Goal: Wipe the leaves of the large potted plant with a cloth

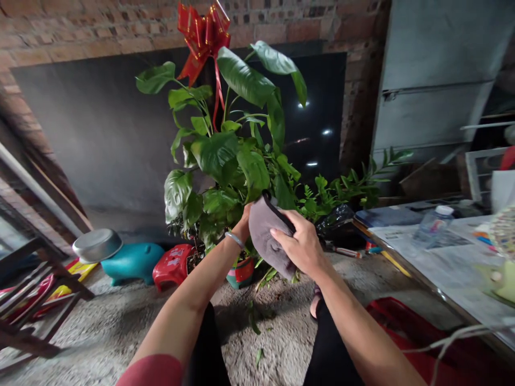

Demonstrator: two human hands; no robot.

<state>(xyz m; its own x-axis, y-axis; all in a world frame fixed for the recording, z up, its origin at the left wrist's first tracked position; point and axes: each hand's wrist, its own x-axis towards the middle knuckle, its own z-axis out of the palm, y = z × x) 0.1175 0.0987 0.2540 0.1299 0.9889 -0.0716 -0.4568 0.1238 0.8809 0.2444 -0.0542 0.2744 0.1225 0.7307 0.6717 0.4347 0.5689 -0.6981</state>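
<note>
A grey-mauve cloth with a black edge (267,238) hangs from my right hand (300,236), whose thumb presses on its face while the fingers go behind the edge. My left hand (244,219), with a bracelet at the wrist, reaches in among the leaves just left of the cloth; its fingers are hidden behind the cloth and foliage. Right above both hands is a large green leaf (253,169) of a tall potted plant (215,153). A red ribbon bow (205,37) tops the plant. Part of a green and red pot (241,273) shows below.
On the left are a teal animal-shaped stool (132,262), a metal basin (97,245), a red plastic stool (173,266) and a wooden chair (40,300). To the right, a table (418,268) bears papers and a plastic bottle (436,225). Fallen leaves (259,355) lie on the rough floor.
</note>
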